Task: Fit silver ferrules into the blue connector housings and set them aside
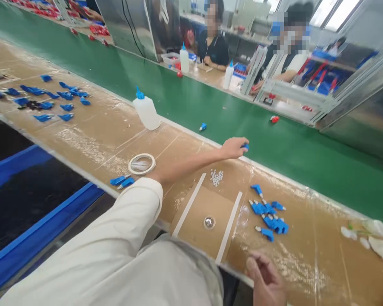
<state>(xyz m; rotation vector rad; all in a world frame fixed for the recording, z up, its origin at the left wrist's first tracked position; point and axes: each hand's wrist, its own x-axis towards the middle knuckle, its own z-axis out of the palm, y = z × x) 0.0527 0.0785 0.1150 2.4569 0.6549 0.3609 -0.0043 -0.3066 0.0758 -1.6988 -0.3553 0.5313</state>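
Observation:
My left hand (234, 148) reaches far forward to the edge of the green conveyor belt (191, 102) and is closed on a small blue plastic part (245, 146). Near the bench's front edge my right hand (266, 278) rests with its fingers loosely curled; nothing shows in it. Just beyond the right hand lies a cluster of several blue parts (270, 214). A small heap of tiny white pieces (216, 177) sits below my left forearm.
A white squeeze bottle with a blue cap (146, 110), a tape roll (142, 164) and two blue parts (121, 181) lie to the left. More blue parts (51, 100) are spread far left. Loose blue (203, 126) and red (274, 119) parts ride the belt. Two people sit across it.

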